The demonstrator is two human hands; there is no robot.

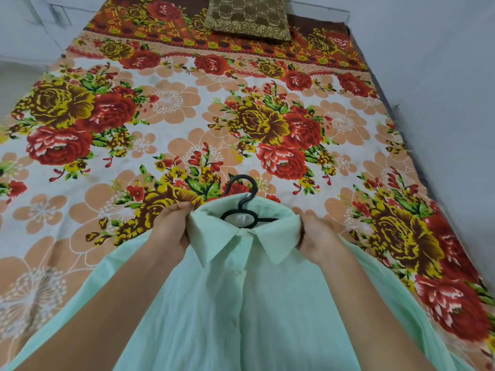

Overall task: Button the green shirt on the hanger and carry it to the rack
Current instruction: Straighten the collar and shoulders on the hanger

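Shirt — pale mint, sheer — on black hanger

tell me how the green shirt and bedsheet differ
The green shirt is plain pale green; the bedsheet is flowered red and yellow. The green shirt sits on a black hanger, its collar gripped by the left hand and right hand; the bedsheet lies spread flat. Both are cloth.

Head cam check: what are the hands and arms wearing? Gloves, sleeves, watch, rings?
Nothing worn that shows. The left hand and right hand are bare, no gloves. The left forearm and right forearm are uncovered down to the frame's edge: no sleeves, watch or bracelet. No ring shows, though some fingers are hidden behind the green shirt.
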